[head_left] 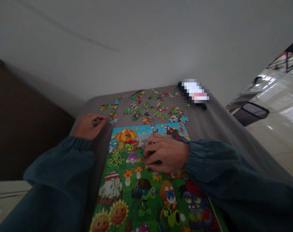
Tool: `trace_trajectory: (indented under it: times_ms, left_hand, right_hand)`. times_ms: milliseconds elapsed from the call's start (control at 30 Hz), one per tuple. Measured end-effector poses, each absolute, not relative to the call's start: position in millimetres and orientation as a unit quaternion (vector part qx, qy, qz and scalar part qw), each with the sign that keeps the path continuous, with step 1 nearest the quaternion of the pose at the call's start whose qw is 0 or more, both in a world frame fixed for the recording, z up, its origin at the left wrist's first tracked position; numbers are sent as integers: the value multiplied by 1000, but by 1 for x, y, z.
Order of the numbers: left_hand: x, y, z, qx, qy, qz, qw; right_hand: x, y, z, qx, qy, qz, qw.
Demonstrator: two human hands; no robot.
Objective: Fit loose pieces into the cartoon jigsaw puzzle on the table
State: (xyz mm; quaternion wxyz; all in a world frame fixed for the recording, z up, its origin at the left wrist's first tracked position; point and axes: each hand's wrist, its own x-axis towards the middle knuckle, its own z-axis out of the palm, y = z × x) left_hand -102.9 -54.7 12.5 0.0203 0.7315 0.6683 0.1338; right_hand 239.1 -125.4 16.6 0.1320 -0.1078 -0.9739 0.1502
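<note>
A cartoon jigsaw puzzle (116, 190) lies in front of me, its picture showing plants, sunflowers and zombies on green with a blue top strip. My right hand (167, 153) is over its upper right part, fingers curled in toward the thumb. Whatever those fingertips hold, if anything, is hidden. My left hand (89, 125) rests on the grey cloth left of the puzzle's top corner. Its thumb and forefinger come together in a loop, with nothing visible between them. Just beyond those fingertips lies a light blue loose puzzle piece (113, 121).
Many loose puzzle pieces (148, 105) are scattered on the grey cloth (214, 129) beyond the puzzle. A phone with a blurred bright screen (194, 91) sits at the far right corner. A pale wall (146, 48) rises behind, and a dark brown panel (25, 129) stands at left.
</note>
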Motion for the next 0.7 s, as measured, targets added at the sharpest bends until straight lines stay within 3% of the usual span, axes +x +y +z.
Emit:
trace_trajectory:
  times_ms: [333,700]
  left_hand:
    - [-105,-55,11,722,680,124,29]
    - [-111,-22,-4,680,724,115,16]
  right_hand:
    - [238,-131,32,-75,-994,13,85]
    - [237,-134,35,-60,-995,-19,83]
